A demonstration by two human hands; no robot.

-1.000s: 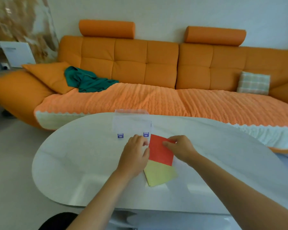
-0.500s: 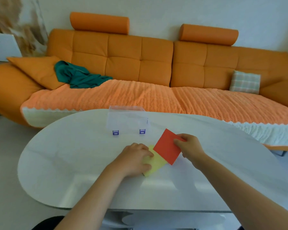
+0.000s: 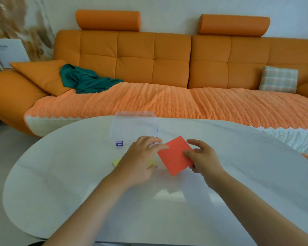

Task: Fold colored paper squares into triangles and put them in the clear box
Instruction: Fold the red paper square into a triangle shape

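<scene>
A red paper square (image 3: 174, 155) is lifted off the white table, turned like a diamond. My right hand (image 3: 204, 158) pinches its right corner, thumb on top. My left hand (image 3: 140, 158) reaches over with straight fingers whose tips touch the red square's left corner. Under the left hand lies a yellow paper square (image 3: 116, 162), mostly hidden, with corners showing on both sides. The clear box (image 3: 134, 127) with blue latches stands just behind the hands, its lid up.
The oval white table (image 3: 69, 174) ends close to an orange sofa (image 3: 149, 68) behind it. A green cloth (image 3: 85, 80) and a checked cushion (image 3: 278, 79) lie on the sofa.
My right hand has lifted the red square off the yellow one and moved it right. My left hand left the yellow sheet and reached up to the red square's left corner.
</scene>
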